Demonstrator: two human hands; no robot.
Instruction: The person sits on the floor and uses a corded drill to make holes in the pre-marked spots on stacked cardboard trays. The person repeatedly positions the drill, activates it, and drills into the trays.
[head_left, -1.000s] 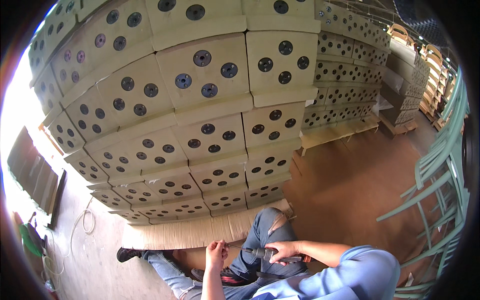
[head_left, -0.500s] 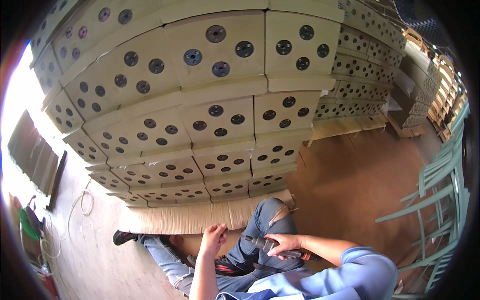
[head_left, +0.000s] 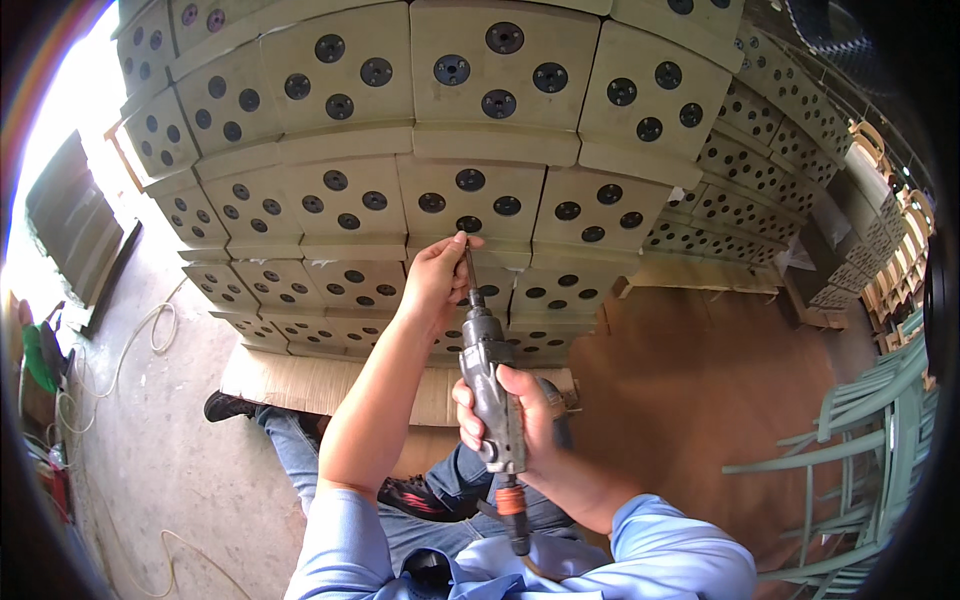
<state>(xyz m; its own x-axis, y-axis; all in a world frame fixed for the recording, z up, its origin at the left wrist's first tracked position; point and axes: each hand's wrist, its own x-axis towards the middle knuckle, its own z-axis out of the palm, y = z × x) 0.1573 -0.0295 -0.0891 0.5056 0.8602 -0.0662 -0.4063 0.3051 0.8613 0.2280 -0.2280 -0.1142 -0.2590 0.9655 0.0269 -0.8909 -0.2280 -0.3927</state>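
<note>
My right hand (head_left: 512, 410) is wrapped around the dark grey body of a power screwdriver (head_left: 490, 385), which has an orange ring near its lower end. Its long thin bit points up and away, toward a black round disc (head_left: 468, 225) on the face of a beige padded panel (head_left: 520, 190). At the bit's tip, the fingers of my left hand (head_left: 437, 280) are pinched together just below that disc. Whatever small thing they hold is hidden. Several discs like this one sit in groups on the stacked panels.
Stacked panels rise in front, resting on cardboard (head_left: 300, 385). Pale green chair frames (head_left: 860, 450) stand at right, with more stacks (head_left: 770, 180) behind. A thin hose (head_left: 165, 315) lies on the floor at left. My bent legs (head_left: 285, 435) are below my arms.
Both hands have moved up and forward from near my knees to the panels. The power screwdriver has swung from sideways to pointing at a disc. The view has shifted too.
</note>
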